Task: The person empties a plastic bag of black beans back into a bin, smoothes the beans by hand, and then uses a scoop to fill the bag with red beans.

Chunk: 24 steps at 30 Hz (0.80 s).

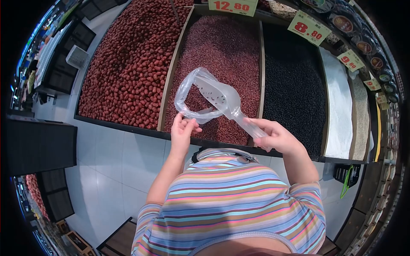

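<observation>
My left hand (184, 130) pinches the near rim of a clear plastic bag (183, 94), whose mouth gapes open above a bin of small red beans (213, 47). Wrapped around the handle of a clear plastic scoop (230, 99) is my right hand (275, 135). The scoop's head reaches up and left over the bag's mouth, with several dark red beans scattered on it. Some beans show through the bag's opening, but I cannot tell whether they lie inside the bag or in the bin below.
Red dates (128, 68) fill the left bin, black beans (292, 81) the right one. Farther right are a white grain bin (338, 111) and a beige one (361, 113). Wooden dividers (170, 81) separate the bins. Price signs (309, 28) stand behind. A black basket (345, 176) sits on the floor.
</observation>
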Motion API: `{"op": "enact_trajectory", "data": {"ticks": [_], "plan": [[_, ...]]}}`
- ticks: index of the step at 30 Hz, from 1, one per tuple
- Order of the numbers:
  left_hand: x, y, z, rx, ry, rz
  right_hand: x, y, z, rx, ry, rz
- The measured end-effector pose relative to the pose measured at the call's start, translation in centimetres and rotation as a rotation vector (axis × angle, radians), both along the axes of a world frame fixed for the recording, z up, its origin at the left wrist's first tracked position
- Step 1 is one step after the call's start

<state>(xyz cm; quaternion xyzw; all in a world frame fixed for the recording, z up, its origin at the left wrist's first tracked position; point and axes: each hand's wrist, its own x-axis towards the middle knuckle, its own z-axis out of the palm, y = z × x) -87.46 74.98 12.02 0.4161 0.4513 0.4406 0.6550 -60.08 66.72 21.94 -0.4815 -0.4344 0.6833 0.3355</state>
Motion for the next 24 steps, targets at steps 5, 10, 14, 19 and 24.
{"op": "enact_trajectory", "data": {"ticks": [5,10,14,19,24], "plan": [[-0.7,0.9,-0.5,-0.006,0.027,0.042,1.7,-1.0,-1.0,0.015,0.313,-0.136],[-1.1,1.4,-0.3,0.103,0.016,0.142,3.2,-1.8,-1.7,0.050,0.594,-0.319],[-0.5,0.9,1.6,0.511,0.312,0.234,3.3,-2.5,-1.2,0.049,0.520,-0.333],[2.3,0.5,5.8,1.199,0.726,-0.293,2.2,-2.4,-0.8,-0.012,0.489,-0.175],[3.6,1.5,4.7,1.157,1.101,-0.636,1.2,-1.9,-1.1,-0.001,0.434,-0.064]]}}
